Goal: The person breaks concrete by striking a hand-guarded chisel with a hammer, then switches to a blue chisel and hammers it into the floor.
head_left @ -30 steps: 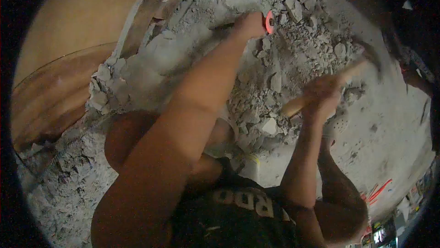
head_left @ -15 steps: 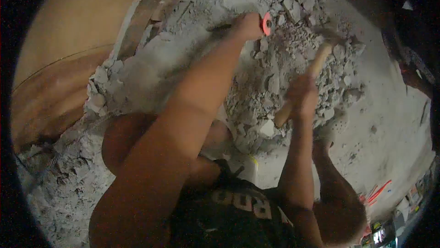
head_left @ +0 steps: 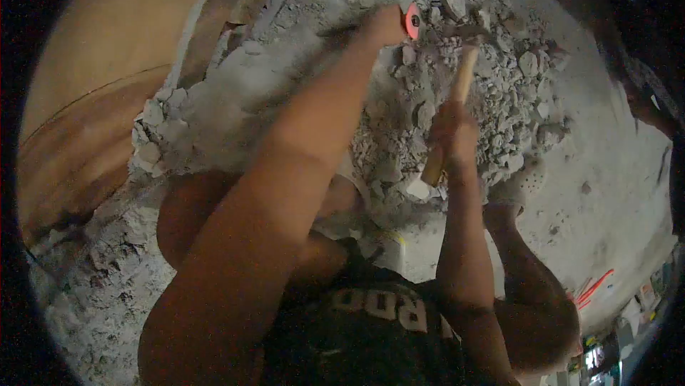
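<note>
My left hand (head_left: 387, 26) is closed around a chisel with a round pink-red guard (head_left: 412, 22); the guard faces right, and the shaft is mostly hidden in shadow beyond the fist. In my right hand (head_left: 454, 131) is a hammer (head_left: 465, 75), gripped low on its pale wooden handle. The dark hammer head, somewhat blurred, is just to the right of the guard, with a gap between them. Broken concrete rubble (head_left: 492, 111) lies beneath both hands. Left of the chisel, a dusty grey slab surface (head_left: 250, 90) shows.
A curved brown wooden surface (head_left: 93, 93) stands at the left. My feet are on either side of the rubble, the right one in a perforated shoe (head_left: 524, 186). Smooth dusty floor (head_left: 592, 172) extends to the right, with red strips (head_left: 596, 286) and assorted items lower down.
My right hand has swung the hammer leftward, bringing its head closer to the chisel's guard. My left hand stays closed on the chisel, slightly higher in view.
</note>
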The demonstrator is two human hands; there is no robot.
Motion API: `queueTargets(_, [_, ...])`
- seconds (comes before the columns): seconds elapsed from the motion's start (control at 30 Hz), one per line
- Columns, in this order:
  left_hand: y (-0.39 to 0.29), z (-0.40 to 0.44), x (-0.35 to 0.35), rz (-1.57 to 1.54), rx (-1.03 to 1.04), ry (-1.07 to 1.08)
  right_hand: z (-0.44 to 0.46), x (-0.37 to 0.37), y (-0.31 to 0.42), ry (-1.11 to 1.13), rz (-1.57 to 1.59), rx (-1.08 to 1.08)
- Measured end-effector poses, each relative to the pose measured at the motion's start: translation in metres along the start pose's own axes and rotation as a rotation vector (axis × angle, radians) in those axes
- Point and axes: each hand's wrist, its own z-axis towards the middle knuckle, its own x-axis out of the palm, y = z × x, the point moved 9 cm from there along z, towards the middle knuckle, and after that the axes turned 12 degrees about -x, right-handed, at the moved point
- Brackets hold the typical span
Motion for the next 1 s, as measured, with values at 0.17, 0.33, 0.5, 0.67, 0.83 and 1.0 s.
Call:
queueTargets(0.17, [-0.01, -0.025, -0.029, 0.019, -0.104, -0.004, -0.023, -0.057, 0.122, -0.407, 0.214, -0.467])
queueTargets(0.33, [0.007, 0.004, 0.004, 0.013, -0.009, -0.017, -0.025, -0.068, 0.174, 0.079, 0.765, -0.807])
queueTargets(0.5, [0.007, 0.003, 0.006, 0.034, 0.035, -0.041, -0.006, 0.031, -0.027, 0.019, 0.048, 0.048])
queueTargets(0.67, [-0.005, -0.007, -0.01, 0.011, 0.039, -0.106, -0.002, -0.011, 0.009, -0.142, -0.053, -0.012])
queueTargets(0.83, [-0.014, -0.031, -0.033, 0.002, -0.025, -0.117, -0.012, -0.048, 0.115, -0.42, 0.147, -0.474])
queueTargets(1.0, [0.002, -0.013, -0.007, -0.011, -0.123, 0.008, 0.001, 0.009, 0.047, -0.183, 0.26, -0.462])
